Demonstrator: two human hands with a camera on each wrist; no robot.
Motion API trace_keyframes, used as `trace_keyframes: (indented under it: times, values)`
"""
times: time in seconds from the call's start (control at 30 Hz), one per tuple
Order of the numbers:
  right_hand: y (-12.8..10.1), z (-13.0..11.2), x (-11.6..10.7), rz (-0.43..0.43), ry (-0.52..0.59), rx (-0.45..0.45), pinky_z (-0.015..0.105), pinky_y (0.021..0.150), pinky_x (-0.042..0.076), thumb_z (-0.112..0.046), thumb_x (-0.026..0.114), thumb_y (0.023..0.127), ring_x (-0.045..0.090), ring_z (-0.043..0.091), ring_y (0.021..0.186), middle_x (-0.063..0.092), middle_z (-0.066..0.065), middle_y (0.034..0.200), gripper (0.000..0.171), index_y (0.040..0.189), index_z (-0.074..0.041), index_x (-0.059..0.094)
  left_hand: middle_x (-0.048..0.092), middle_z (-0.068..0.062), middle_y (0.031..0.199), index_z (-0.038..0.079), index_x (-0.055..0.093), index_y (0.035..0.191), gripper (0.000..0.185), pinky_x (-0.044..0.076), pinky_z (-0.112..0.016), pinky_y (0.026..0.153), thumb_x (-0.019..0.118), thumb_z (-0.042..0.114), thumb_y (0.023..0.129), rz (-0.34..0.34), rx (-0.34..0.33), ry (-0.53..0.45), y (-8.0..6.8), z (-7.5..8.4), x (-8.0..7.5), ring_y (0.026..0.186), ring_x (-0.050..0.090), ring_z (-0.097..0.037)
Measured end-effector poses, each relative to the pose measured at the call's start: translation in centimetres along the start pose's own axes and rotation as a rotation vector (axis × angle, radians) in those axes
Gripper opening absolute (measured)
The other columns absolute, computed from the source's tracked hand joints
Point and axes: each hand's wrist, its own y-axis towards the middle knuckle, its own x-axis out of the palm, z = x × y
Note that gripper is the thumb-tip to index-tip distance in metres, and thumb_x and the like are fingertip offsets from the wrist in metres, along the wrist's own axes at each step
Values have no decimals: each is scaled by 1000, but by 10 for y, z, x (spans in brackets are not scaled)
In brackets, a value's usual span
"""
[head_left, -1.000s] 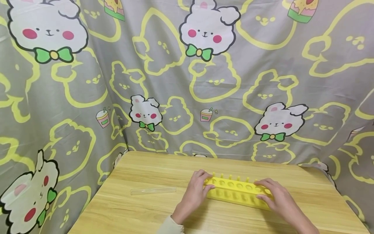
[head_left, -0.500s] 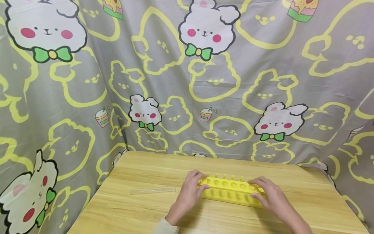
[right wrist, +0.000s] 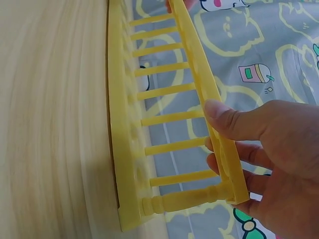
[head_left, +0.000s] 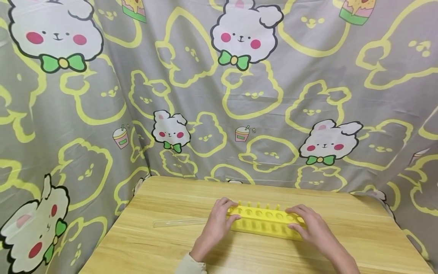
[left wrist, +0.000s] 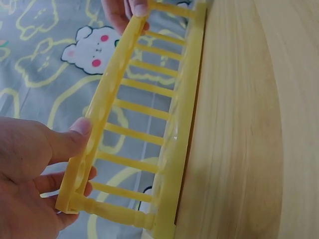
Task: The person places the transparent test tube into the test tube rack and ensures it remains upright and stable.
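A yellow plastic test tube rack stands on the wooden table, with a row of round holes along its top and several pegs rising behind. At its left end my left hand grips the top bar, thumb on the near side and fingers behind. My right hand holds the right end the same way. In the left wrist view, the thumb presses the upper rail near the end post. From the right wrist view, the other thumb lies on the rail, with fingertips showing behind it.
A clear glass or plastic tube lies on the wooden table to the left of the rack, its right end reaching the left hand in view. A grey curtain with rabbit prints hangs behind and beside the table.
Both hands have shifted the rack to the left along the table, keeping their grip on its ends. The clear tube has stayed put, its right end now meeting the left hand in view.
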Motion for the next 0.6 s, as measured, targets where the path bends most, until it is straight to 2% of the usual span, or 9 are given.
trace_keyframes:
  times: [0.33, 0.6]
  values:
    - [10, -2, 2, -29, 40, 14, 47, 83, 58, -7, 89, 78, 69, 25, 100, 68, -4, 108, 42, 117, -9, 73, 66, -6, 111, 4, 72, 116, 34, 57, -34, 90, 82, 16, 86, 38, 37, -1, 3, -7, -2, 105, 60, -22]
    - [12, -2, 3, -44, 54, 41, 50, 85, 58, -8, 88, 79, 68, 27, 102, 69, -3, 109, 41, 118, -9, 73, 66, -6, 111, 3, 72, 117, 34, 56, -37, 91, 81, 15, 87, 37, 39, -19, 5, -10, -1, 105, 61, -23]
